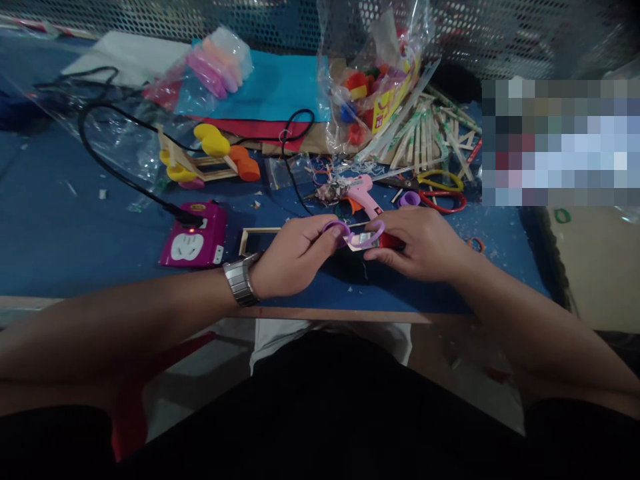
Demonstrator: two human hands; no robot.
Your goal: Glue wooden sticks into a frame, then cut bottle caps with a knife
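Note:
My left hand (297, 257), with a metal-band watch on the wrist, is closed, thumb and fingers pinching a purple plastic ring (345, 229). Close beside it, my right hand (417, 241) is closed round a small red-handled tool (391, 241) with a pale metallic front end, its exact kind partly covered by my fingers. A purple curved strip (381, 233) loops over that metal end, between the two hands. Just left of my left hand lies a rectangular frame of wooden sticks (244, 243). Behind my hands is a pink glue gun (364, 192).
A magenta power adapter (195, 233) with a black cord stands at left. Behind it sits a stick model with yellow and orange caps (213, 157). Scissors (443, 200), a purple cap (409, 199), wooden sticks (417, 137) and a plastic bag of coloured caps (370, 93) lie further back.

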